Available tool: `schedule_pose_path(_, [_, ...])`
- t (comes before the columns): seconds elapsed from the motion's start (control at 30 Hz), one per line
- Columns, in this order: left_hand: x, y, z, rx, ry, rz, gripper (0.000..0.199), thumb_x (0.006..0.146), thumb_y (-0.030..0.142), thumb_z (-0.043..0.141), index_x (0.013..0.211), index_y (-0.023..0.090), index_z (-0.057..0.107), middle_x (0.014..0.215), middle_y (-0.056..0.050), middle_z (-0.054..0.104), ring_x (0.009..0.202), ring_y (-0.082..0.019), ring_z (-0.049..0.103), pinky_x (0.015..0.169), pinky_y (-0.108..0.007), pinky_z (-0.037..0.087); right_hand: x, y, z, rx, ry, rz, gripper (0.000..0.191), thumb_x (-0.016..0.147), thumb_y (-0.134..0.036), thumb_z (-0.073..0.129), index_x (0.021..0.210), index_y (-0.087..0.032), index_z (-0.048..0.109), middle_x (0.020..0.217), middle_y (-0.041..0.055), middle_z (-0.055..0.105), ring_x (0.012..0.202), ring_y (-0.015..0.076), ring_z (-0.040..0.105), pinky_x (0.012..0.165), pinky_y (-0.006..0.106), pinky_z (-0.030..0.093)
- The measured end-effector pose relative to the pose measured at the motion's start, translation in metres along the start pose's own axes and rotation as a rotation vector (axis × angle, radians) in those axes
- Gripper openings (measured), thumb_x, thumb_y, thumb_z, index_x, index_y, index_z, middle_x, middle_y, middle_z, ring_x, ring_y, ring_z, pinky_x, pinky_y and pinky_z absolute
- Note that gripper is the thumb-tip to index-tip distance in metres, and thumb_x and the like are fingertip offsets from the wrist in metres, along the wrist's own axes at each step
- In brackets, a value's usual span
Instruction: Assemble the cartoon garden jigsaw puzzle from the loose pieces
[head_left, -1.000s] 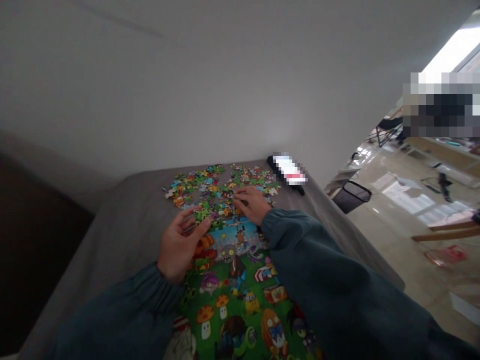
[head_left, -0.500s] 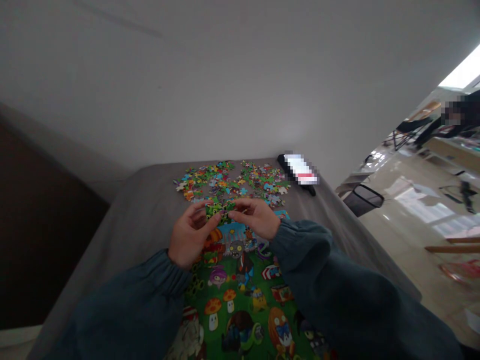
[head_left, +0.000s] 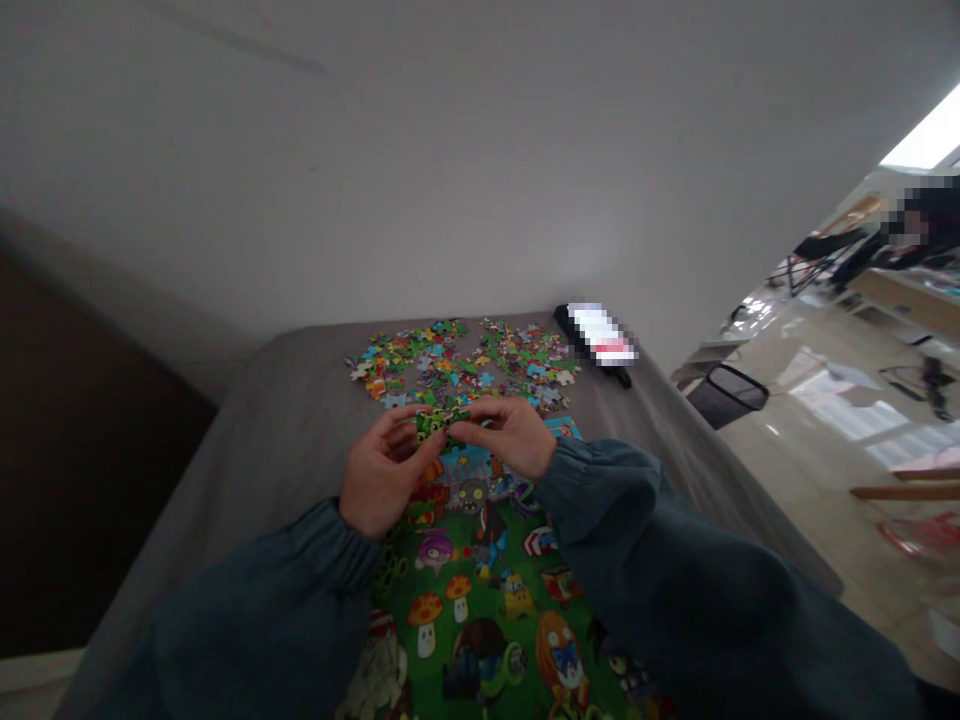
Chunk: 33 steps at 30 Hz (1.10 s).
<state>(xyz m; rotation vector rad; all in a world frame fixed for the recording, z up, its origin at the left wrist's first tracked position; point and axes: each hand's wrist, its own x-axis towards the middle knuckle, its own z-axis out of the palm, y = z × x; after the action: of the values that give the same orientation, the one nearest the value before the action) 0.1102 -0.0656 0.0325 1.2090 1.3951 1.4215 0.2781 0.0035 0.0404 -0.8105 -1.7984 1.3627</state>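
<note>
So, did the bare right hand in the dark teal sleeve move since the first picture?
Yes, the right hand moved left and toward the wearer, away from the black, bright-screened device.

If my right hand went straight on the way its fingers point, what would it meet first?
Your right hand would first meet the green puzzle pieces at its fingertips, then probably your left hand, though depth is unclear from this one view.
</note>
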Motion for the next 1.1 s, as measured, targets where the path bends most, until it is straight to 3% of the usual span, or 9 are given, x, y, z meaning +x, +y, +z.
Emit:
schedule_pose_path(0.23, [-0.0007,-0.0007,0.0006,0.049,0.013,0.047,0.052,0.067,0.052,0.08,0.105,0.018,0.067,0.096,-0.009,0.076,0.088,-0.024,0.073,0.084,-0.039,0.059,0.0004,0.0009,0.0011,-0.043,0.037,0.028,0.031,0.078,-0.048,0.071,0.071,-0.017,0.068,0.062,-0.0027,0.058,0.059,0.0102,0.049,0.056,0.025,0.041])
schedule_pose_path(0.6, [-0.0025,0.0006,0.0006,0.039,-0.016,0.08,0.046,0.07,0.047,0.08,0.103,0.017,0.066,0.096,-0.008,0.077,0.087,-0.023,0.073,0.082,-0.036,0.06,-0.0021,-0.0023,0.0065,-0.014,0.057,0.05,0.034,0.074,-0.05,0.073,0.07,-0.017,0.065,0.059,-0.0037,0.056,0.054,0.0092,0.047,0.052,0.024,0.039])
schedule_pose_path(0.83, [-0.0021,0.003,0.0012,0.002,0.018,0.048,0.052,0.066,0.048,0.082,0.104,0.016,0.066,0.099,-0.01,0.077,0.089,-0.025,0.073,0.085,-0.039,0.06,-0.0006,0.0018,0.002,0.133,-0.021,0.026,0.041,0.067,-0.048,0.08,0.092,-0.018,0.069,0.076,0.0,0.069,0.066,0.0125,0.061,0.067,0.029,0.053])
schedule_pose_path(1.1, [-0.0003,0.0072,-0.0066,0.153,-0.082,0.146,0.042,0.074,0.043,0.076,0.106,0.017,0.067,0.099,-0.008,0.076,0.089,-0.023,0.072,0.082,-0.034,0.059,-0.0039,-0.0032,-0.001,-0.046,-0.012,-0.038,0.029,0.074,-0.031,0.075,0.098,-0.017,0.07,0.077,0.0013,0.07,0.068,0.0139,0.064,0.069,0.031,0.054])
